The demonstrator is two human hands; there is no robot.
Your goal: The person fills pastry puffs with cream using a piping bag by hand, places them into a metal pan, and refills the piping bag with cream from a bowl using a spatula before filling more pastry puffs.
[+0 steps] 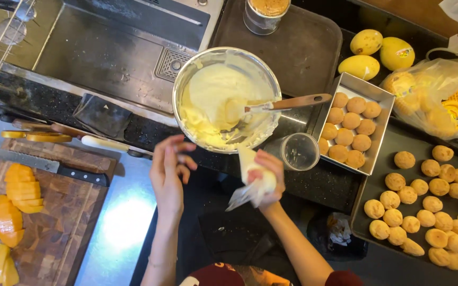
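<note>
My right hand (267, 179) grips a clear piping bag (254, 180) filled with pale cream, its tip pointing up toward the bowl. My left hand (168, 170) hovers open just left of it, blurred, fingers spread, holding nothing. Right above both hands sits a steel mixing bowl (186, 75) of yellow-white cream, with a wooden-handled spatula (287, 103) resting in it. An empty clear cup (299, 151) stands to the right of the piping bag.
A metal tin (379, 95) holds several small round puffs; more lie on a dark tray (366, 186) at right. Mangoes (367, 53) and a plastic bag (436, 90) sit behind. At left, a wooden board (59, 222) carries mango slices and a knife (38, 165). A sink (96, 53) is above.
</note>
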